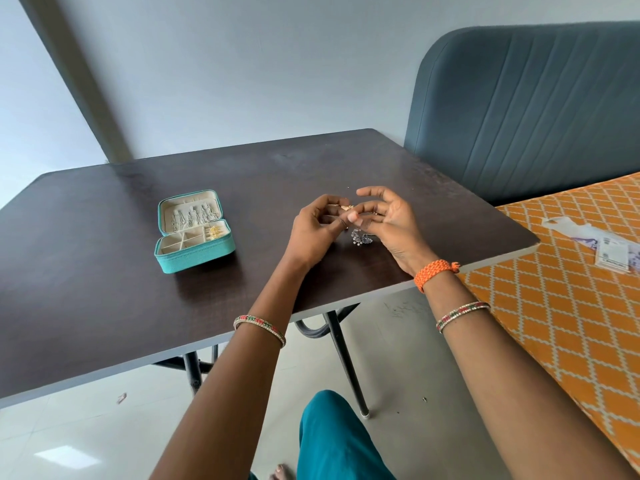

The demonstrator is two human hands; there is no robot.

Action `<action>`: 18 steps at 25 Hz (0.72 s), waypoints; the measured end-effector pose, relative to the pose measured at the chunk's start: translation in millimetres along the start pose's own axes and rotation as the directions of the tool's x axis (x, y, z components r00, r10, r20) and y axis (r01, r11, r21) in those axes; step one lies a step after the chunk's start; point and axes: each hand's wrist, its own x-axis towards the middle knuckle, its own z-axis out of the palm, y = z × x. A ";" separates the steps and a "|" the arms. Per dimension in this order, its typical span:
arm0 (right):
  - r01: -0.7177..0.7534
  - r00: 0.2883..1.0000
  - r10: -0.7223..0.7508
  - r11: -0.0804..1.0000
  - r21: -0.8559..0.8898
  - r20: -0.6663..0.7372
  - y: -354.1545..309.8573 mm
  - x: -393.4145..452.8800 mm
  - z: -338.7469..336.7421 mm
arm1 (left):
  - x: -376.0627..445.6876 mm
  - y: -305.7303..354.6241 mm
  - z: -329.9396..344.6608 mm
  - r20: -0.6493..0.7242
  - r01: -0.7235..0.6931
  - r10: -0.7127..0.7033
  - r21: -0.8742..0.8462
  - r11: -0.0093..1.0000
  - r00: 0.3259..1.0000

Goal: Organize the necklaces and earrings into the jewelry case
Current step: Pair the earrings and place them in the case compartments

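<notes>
Dark table (104,258), teal case (194,252) open on it, chains in its lid. Right of it both hands meet: left hand (317,232) and right hand (389,220) pinch a small gold earring (343,207) above silver earrings (360,238) lying on the table.

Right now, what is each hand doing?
Left hand: pinching a small gold piece.
Right hand: fingers curled at the same piece; grip cannot be told.

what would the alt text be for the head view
Two hands, left hand and right hand, meet over a dark table, pinching a small gold piece between them. Silver jewelry lies beneath; an open teal jewelry case sits to the left.
</notes>
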 end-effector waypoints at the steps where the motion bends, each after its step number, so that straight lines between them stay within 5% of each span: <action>1: -0.001 1.000 0.001 1.000 0.008 0.005 -0.6 -0.4 -0.3 | 0.0 -1.1 -0.5 0.027 -0.001 0.000 0.005 1.000 1.000; 12: -0.006 0.998 0.005 1.000 0.021 0.061 2.0 1.6 -4.2 | -0.3 0.5 -1.2 0.047 0.089 -0.088 -0.028 0.996 0.995; 18: -0.008 0.996 -0.001 0.995 0.095 0.086 -2.5 -3.9 -2.4 | -0.1 -0.8 -5.8 -0.136 0.035 -0.063 -0.200 0.979 0.989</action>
